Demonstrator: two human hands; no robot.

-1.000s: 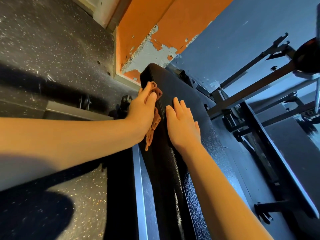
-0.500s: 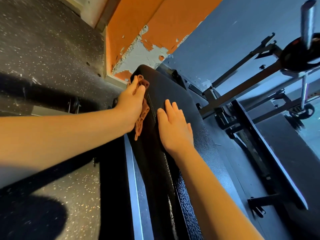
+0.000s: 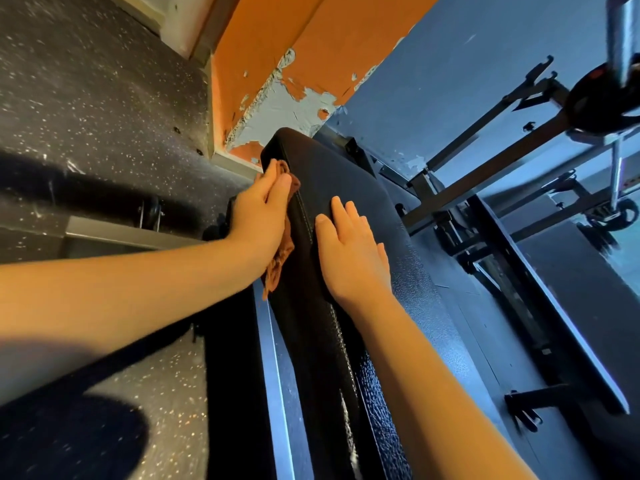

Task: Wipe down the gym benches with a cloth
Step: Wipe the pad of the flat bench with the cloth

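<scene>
A long black padded gym bench [image 3: 346, 181] runs from the bottom centre up toward the wall. My left hand [image 3: 259, 220] presses a brown cloth [image 3: 280, 258] flat against the bench's left side edge, fingers straight, near the far end. The cloth's lower part hangs out below my wrist; its top shows past my fingertips. My right hand [image 3: 349, 251] lies flat on the bench's top surface, fingers straight, just right of the stitched seam.
Speckled black rubber floor [image 3: 86, 98] spreads to the left. An orange wall with peeling paint [image 3: 277, 64] stands behind the bench's end. A black metal rack frame [image 3: 485, 188] with a weight plate and bar [image 3: 609, 98] stands at the right.
My left hand has slid the cloth along the bench's side edge toward its far end. My right hand has stayed flat on the top.
</scene>
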